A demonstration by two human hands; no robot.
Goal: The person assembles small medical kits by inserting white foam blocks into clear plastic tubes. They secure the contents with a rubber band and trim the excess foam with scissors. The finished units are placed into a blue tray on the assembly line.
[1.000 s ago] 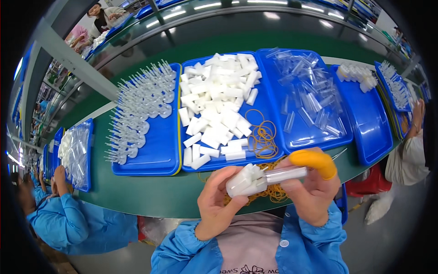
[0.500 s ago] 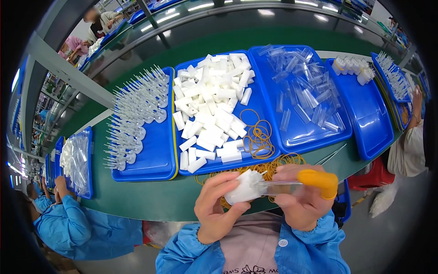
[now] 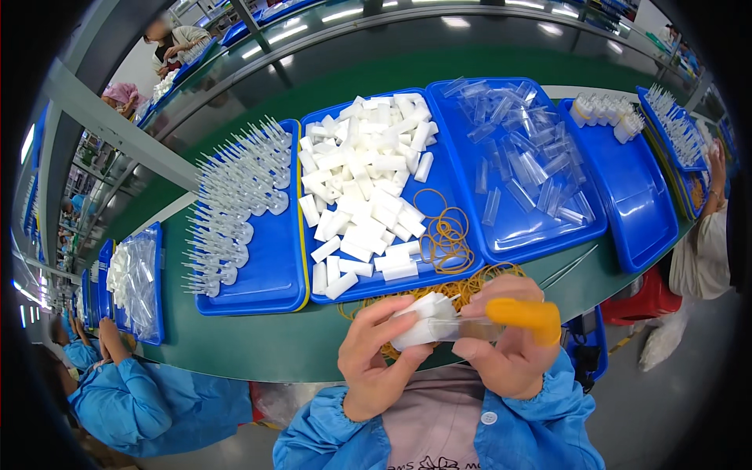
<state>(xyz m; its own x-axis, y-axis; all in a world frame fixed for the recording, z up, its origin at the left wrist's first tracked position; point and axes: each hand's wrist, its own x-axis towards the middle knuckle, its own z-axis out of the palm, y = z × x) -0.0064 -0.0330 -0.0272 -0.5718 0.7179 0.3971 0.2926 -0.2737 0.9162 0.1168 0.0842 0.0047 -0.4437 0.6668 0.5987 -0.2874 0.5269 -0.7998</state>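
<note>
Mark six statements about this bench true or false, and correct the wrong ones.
1. The left hand holds white pieces. True.
2. The right hand is empty. False: the right hand holds a clear tube.
3. Rubber bands lie in the blue tray of white blocks. True.
4. The yellow finger cot is on the left hand. False: the yellow finger cot is on the right.
5. Tweezers lie on the green tabletop. True.
6. Loose tubes lie left of the white blocks. False: the loose tubes lie right of them.
</note>
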